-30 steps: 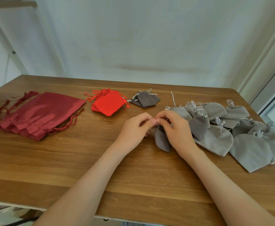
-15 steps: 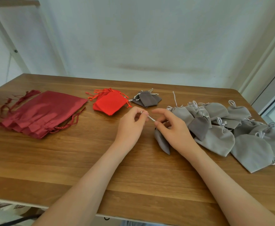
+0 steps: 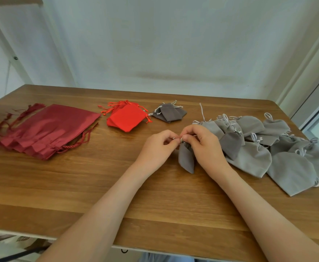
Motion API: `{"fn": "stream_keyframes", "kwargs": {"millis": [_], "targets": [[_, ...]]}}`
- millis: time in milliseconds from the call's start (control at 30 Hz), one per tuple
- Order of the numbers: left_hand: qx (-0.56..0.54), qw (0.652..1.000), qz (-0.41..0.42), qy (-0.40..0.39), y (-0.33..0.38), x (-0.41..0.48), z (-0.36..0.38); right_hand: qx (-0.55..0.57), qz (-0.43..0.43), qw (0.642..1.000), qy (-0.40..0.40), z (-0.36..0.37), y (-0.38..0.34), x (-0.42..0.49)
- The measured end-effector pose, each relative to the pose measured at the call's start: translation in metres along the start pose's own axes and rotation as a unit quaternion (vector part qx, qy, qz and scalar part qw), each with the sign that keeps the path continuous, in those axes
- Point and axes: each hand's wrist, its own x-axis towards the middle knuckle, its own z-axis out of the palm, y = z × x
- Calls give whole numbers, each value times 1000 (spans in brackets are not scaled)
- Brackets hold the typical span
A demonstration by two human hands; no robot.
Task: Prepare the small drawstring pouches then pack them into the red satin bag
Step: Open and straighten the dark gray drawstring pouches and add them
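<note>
**Grey pouch in hand: slip and clutter risks**

Both hands meet above the middle of the desk (image 3: 98,186). The left hand (image 3: 159,146) and right hand (image 3: 204,146) have their fingers (image 3: 171,140) curled close, pinching the mouth of a dark grey pouch (image 3: 186,159) whose lower corner appears to touch the desk.

Likely faults:
- An uneven pull leaves the mouth half gathered.
- A slack pinch drops the pouch.
- The right wrist sits just beside the light grey pouch pile (image 3: 290,171), so a sideways sweep may drag pieces toward the right edge.

The red satin bag (image 3: 49,129) lies flat, well apart at left. Bare wood between it and the hands gives room to carry across.
</note>
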Motion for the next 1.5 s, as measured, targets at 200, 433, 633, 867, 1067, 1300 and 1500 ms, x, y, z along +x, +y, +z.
{"fn": "stream_keyframes", "kwargs": {"millis": [200, 433, 633, 867, 1067, 1300, 1500], "targets": [[4, 1000, -12, 20, -1, 0, -1, -26, 29, 999, -1, 2, 4, 0], [-107, 987, -20, 122, 3, 0, -4, -72, -24, 997, -24, 4, 2, -2], [34, 993, 84, 70, 4, -6, -4, -90, -87, 992, -24, 4, 1, -5], [122, 990, 54, 44, 1, -5, 1, 51, -7, 998, 27, 4, -4, -5], [157, 980, 90, 88, -5, -3, 1, 52, 14, 999, 2, 3, -3, -6], [191, 955, 179, 142, -5, -5, 0, 65, 28, 997, 10, 3, -7, -5], [171, 962, 154, 146, -7, -3, 2, 47, 12, 999, 10, 5, -4, -4]]}}
